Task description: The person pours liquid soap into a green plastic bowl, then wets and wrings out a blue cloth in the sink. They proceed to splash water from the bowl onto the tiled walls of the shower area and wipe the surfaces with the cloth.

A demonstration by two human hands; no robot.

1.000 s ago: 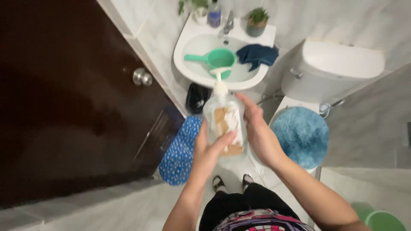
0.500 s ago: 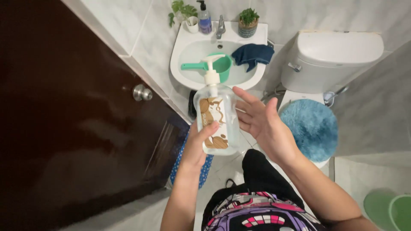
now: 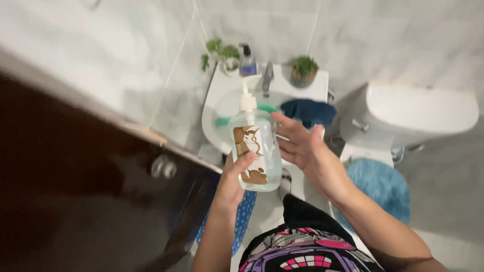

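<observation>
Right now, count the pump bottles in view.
2: a large clear pump bottle in the left hand, and a small blue pump bottle on the sink ledge. Others may be hidden.

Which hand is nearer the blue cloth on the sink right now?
Right. The right hand is open just below the blue cloth on the sink; the left hand is lower, gripping the pump bottle.

Sink, toilet, perhaps door.
</observation>
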